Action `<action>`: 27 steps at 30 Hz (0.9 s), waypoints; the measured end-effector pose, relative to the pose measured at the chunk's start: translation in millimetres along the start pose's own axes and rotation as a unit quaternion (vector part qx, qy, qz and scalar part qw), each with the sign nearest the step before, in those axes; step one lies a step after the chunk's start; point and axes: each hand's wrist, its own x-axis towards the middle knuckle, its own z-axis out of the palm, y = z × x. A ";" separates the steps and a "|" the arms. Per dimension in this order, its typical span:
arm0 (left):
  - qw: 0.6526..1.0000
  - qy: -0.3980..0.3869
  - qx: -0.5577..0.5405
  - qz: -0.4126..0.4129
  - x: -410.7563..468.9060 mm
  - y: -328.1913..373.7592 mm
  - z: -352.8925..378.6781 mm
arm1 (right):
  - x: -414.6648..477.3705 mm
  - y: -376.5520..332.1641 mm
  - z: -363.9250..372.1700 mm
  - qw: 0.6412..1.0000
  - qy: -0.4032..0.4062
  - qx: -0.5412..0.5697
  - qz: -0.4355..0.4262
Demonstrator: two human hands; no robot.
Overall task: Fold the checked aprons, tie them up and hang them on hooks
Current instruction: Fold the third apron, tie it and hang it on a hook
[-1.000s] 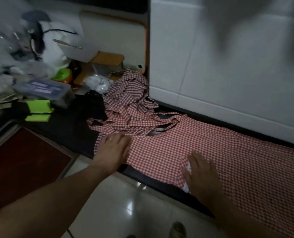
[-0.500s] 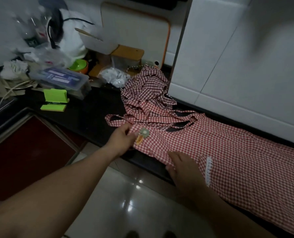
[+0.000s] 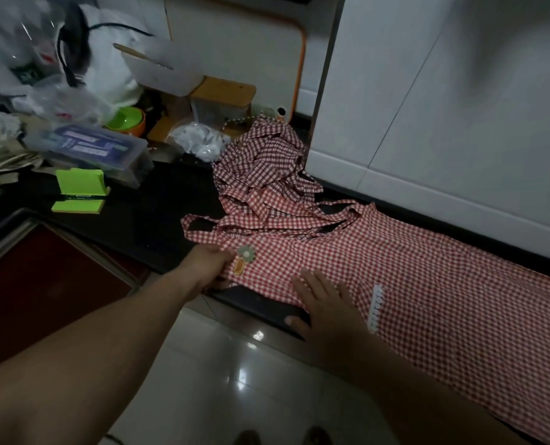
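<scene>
Found apron [image 3: 411,284] spread flat on counter [image 3: 145,216], long axis running left to right, bib end left, skirt trailing off right. Noted left hand [image 3: 207,263] at bib's near-left corner, fingers curled, pinching the cloth beside flower patch [image 3: 246,253]. Noted right hand [image 3: 325,303] just right of it, fingers straight, pressed flat on cloth, gripping nothing. Judged left hand nearer the straps for the fold. Saw second apron [image 3: 264,162] bunched behind, touching the straps. Made out no legible writing on box [image 3: 87,149] labels.
</scene>
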 end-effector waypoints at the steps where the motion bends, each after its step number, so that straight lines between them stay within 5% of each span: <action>1: 0.999 -0.018 -0.024 -0.011 -0.2 3.0 0.7 | -0.7 0.0 0.5 1.000 -0.001 -0.001 -0.005; 6: 0.996 0.031 -0.078 0.034 -2.8 21.3 15.3 | 6.6 1.4 -5.5 0.999 -0.007 0.053 0.002; 9: 0.985 0.043 -0.050 0.162 -29.9 33.9 40.5 | 12.0 -1.9 -26.0 0.960 0.070 0.270 0.035; 12: 0.939 0.045 0.059 0.337 -56.3 48.0 80.5 | 13.4 7.8 -52.7 0.857 0.142 0.455 0.197; 15: 0.868 0.042 0.207 0.450 -64.9 59.5 132.7 | 5.0 40.5 -70.2 0.628 0.100 0.705 0.314; 16: 0.849 0.034 0.250 0.464 -67.6 63.2 152.0 | -2.8 52.6 -74.8 0.577 0.087 0.745 0.323; 19: 0.806 -0.028 0.405 0.430 -67.5 57.2 209.2 | -28.8 87.9 -73.5 0.519 0.117 0.772 0.349; 23: 0.687 -0.212 0.608 0.337 -58.6 17.9 246.2 | -59.6 120.4 -67.9 0.563 0.152 0.700 0.413; 24: 0.676 -0.222 0.614 0.342 -56.6 8.1 245.7 | -65.3 125.4 -67.3 0.598 0.156 0.678 0.399; 27: 0.678 -0.225 0.589 0.377 -51.8 -7.3 231.7 | -64.4 129.4 -66.3 0.781 0.156 0.514 0.320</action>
